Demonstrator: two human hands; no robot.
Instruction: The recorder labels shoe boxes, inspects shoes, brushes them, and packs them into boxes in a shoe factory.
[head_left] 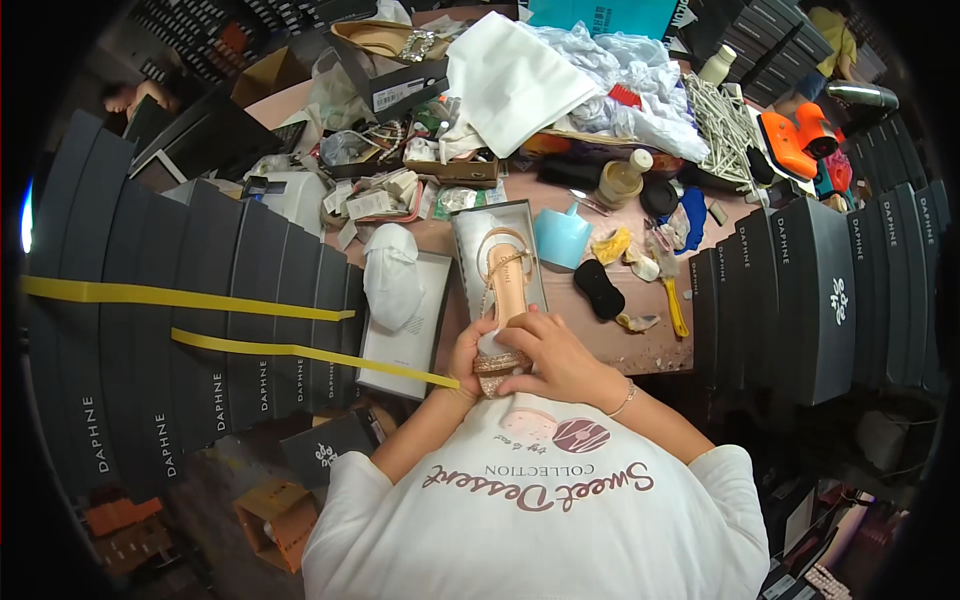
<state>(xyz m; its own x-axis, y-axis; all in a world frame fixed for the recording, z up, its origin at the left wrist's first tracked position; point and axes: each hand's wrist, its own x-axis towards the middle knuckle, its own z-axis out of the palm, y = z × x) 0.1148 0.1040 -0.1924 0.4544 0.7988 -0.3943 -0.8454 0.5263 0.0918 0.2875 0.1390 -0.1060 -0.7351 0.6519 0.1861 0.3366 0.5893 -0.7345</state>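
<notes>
A beige sandal (pixel 511 285) with a glittery toe strap and thin ankle strap points toward my body. My left hand (pixel 466 352) wraps round its left side near the toe. My right hand (pixel 560 357) is closed over the toe strap from the right, its fingertips on the front of the shoe. Behind the sandal's heel lies a shoebox part (pixel 466 240) with white paper in it. To the left, a white paper-wrapped bundle (pixel 392 280) rests on another open box part (pixel 432 300).
Stacked dark shoeboxes (pixel 225 330) line the left, with yellow straps (pixel 270 347) reaching toward my left wrist. More boxes (pixel 800 300) stand right. A light-blue container (pixel 562 238), a black pad (pixel 599 290), a yellow-handled brush (pixel 675 308) and a bottle (pixel 622 180) lie beyond my hands.
</notes>
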